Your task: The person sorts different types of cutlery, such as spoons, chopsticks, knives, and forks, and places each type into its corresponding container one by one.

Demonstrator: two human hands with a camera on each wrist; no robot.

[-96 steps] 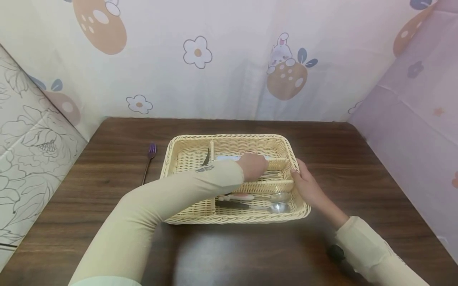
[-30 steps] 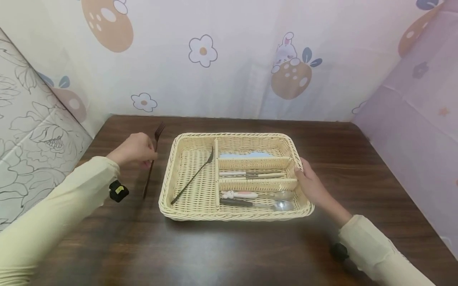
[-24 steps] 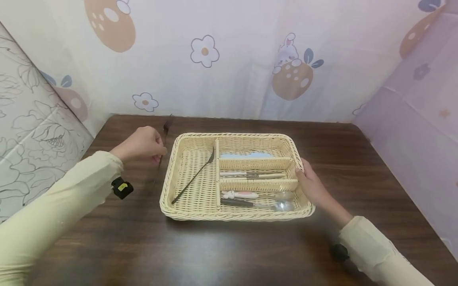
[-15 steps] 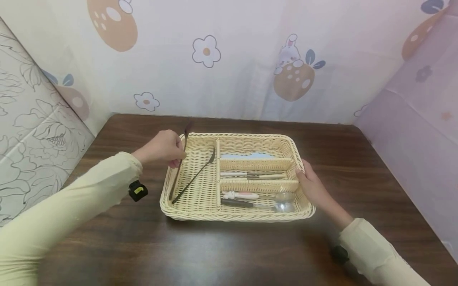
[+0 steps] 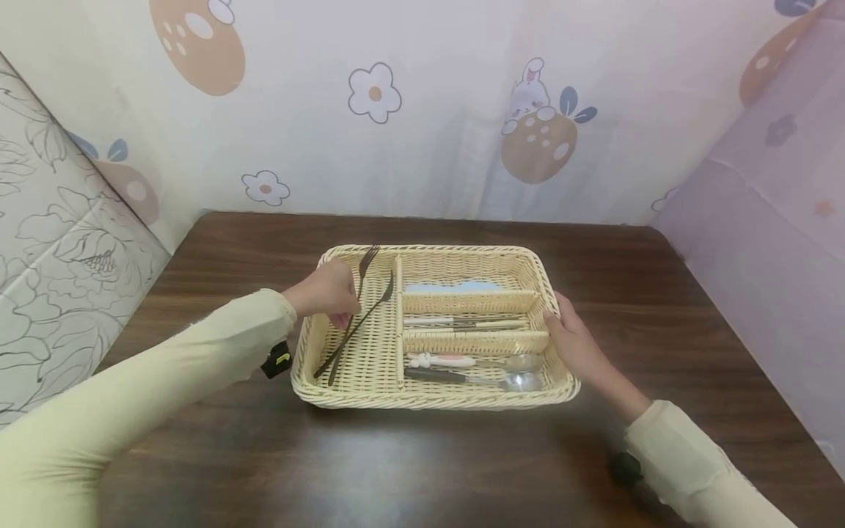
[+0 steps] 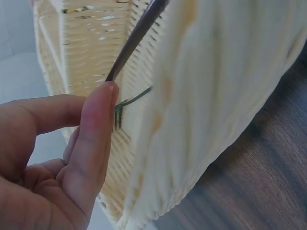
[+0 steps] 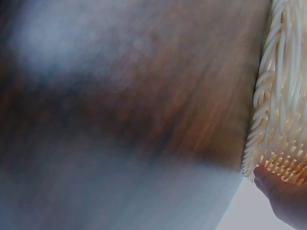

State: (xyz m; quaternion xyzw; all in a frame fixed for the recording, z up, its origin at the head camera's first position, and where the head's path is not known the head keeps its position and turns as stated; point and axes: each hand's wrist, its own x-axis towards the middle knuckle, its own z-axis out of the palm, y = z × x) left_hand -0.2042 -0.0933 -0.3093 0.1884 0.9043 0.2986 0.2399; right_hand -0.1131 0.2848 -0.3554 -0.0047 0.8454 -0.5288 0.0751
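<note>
A dark purplish fork (image 5: 368,258) is pinched between the thumb and fingers of my left hand (image 5: 332,292), over the left compartment of a cream wicker basket (image 5: 429,402). Its tines point to the back and its handle slants toward the front. Beneath it, a second dark fork (image 5: 371,312) lies diagonally in that compartment, crossing the held one in the head view. In the left wrist view the held fork's handle (image 6: 136,40) rises from my fingertips beside the basket wall. My right hand (image 5: 574,337) grips the basket's right rim, thumb on top.
The front right compartment holds a spoon with a rabbit handle (image 5: 441,360) and a dark-handled spoon (image 5: 436,375). Slim light-handled utensils (image 5: 495,324) lie in the middle one, pale blue pieces (image 5: 455,287) in the back one. Patterned curtain (image 5: 449,147) backs the brown table (image 5: 409,469).
My left hand left the middle compartment, took the fork from the table at the left and carried it rightward over the basket's left compartment. My right hand stays on the rim.
</note>
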